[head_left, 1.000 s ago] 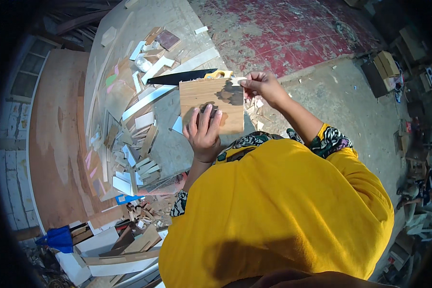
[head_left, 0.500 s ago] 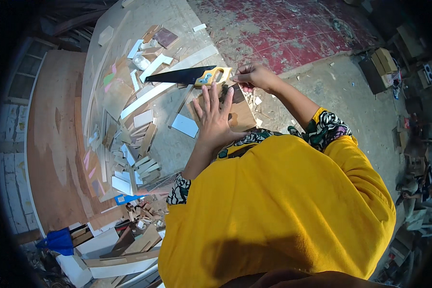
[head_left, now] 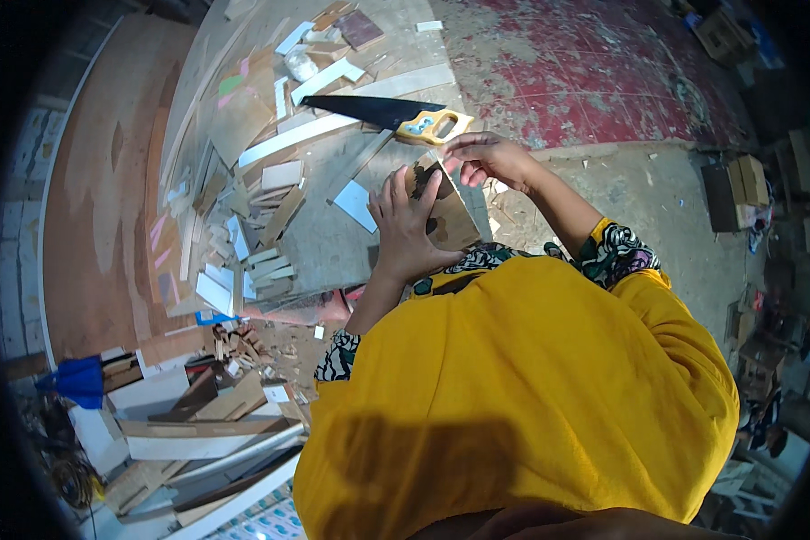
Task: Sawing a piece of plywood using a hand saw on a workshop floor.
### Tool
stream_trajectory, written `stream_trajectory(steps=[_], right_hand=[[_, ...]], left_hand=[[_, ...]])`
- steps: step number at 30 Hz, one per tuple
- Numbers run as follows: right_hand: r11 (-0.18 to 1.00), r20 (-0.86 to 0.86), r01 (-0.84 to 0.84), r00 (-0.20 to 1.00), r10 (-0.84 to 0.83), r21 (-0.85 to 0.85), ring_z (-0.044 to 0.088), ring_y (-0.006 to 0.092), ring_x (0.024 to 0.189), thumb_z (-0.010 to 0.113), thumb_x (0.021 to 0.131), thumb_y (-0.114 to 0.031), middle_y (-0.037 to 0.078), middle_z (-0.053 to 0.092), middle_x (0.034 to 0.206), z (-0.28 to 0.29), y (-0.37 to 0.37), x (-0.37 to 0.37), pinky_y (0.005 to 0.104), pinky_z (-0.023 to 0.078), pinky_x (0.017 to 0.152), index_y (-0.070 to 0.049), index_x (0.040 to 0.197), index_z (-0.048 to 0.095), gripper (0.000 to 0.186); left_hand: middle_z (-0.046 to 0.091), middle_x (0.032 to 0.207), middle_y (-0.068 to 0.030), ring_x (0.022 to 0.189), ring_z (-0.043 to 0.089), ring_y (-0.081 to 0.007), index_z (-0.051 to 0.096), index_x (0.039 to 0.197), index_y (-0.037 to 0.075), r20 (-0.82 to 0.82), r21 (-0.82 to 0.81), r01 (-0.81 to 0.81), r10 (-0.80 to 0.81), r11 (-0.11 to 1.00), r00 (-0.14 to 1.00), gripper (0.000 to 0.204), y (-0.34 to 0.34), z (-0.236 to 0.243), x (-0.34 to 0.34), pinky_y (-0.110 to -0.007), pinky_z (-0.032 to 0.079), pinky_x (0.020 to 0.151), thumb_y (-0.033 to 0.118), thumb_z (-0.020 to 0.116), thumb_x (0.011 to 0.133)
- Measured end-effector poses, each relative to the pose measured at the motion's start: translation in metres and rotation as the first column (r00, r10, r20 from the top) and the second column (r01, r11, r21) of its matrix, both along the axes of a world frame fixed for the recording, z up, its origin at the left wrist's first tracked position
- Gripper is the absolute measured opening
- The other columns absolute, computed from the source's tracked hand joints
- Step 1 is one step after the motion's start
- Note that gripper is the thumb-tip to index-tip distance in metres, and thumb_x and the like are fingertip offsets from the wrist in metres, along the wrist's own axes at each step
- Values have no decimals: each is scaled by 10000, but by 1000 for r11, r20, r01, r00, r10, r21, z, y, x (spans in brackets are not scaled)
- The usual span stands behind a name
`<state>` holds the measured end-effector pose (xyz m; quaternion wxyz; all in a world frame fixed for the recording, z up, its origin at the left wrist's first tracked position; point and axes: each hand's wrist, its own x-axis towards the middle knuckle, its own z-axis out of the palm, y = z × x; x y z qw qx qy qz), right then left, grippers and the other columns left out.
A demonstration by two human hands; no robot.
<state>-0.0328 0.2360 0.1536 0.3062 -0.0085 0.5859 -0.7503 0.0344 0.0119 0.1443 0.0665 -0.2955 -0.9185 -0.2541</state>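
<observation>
A wooden panel [head_left: 456,219] with dark printed patches is tilted in front of me, one pale edge showing on its right side. My left hand [head_left: 408,225] grips it, fingers spread over its left part and thumb towards the near side. Close to the panel's far corner is my right hand [head_left: 495,162], with bent fingers held apart; its fingertips are slightly blurred, and no object shows in it. Beyond both hands, a handsaw [head_left: 378,110] with a yellow handle and dark blade lies on the worktable [head_left: 319,238].
White and brown wood offcuts [head_left: 274,193] clutter the table's left side. A large brown sheet [head_left: 99,225] stands farther left. More boards [head_left: 189,441] and a blue cloth-like item [head_left: 79,382] lie at lower left. Cardboard boxes [head_left: 745,180] stand at right, beside the red floor [head_left: 594,81].
The panel has tilted up under my left hand, showing its edge. My right hand's fingers have loosened at the corner. The whole view has shifted, and the saw now appears farther from the panel.
</observation>
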Motion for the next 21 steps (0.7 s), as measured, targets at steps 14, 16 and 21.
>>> stream_trajectory(steps=[14, 16, 21], right_hand=[[957, -648, 26, 741, 176, 289, 640, 124, 786, 676, 823, -50, 52, 682, 850, -34, -21, -18, 267, 500, 754, -49, 925, 699, 105], [883, -581, 27, 762, 285, 469, 637, 119, 779, 672, 828, -82, 56, 682, 832, -38, -11, -15, 249, 497, 737, -39, 925, 699, 110], [838, -354, 47, 918, 179, 544, 572, 73, 618, 648, 849, -119, 17, 646, 709, -77, 17, -9, 253, 486, 572, -22, 867, 674, 101]], left_hand=[[572, 1196, -123, 1046, 579, -231, 479, 1298, -6, 709, 642, -718, -566, 271, 421, 792, -51, -37, -8, -345, 467, 873, 449, 710, 692], [593, 1167, -115, 1009, 601, -225, 502, 1275, -12, 718, 571, -796, -592, 200, 366, 737, -55, -45, -14, -341, 487, 842, 427, 702, 717], [680, 890, -98, 755, 642, -225, 641, 1078, -6, 899, 311, -600, -22, 737, 438, 360, -52, -55, -58, -335, 514, 705, 197, 663, 781]])
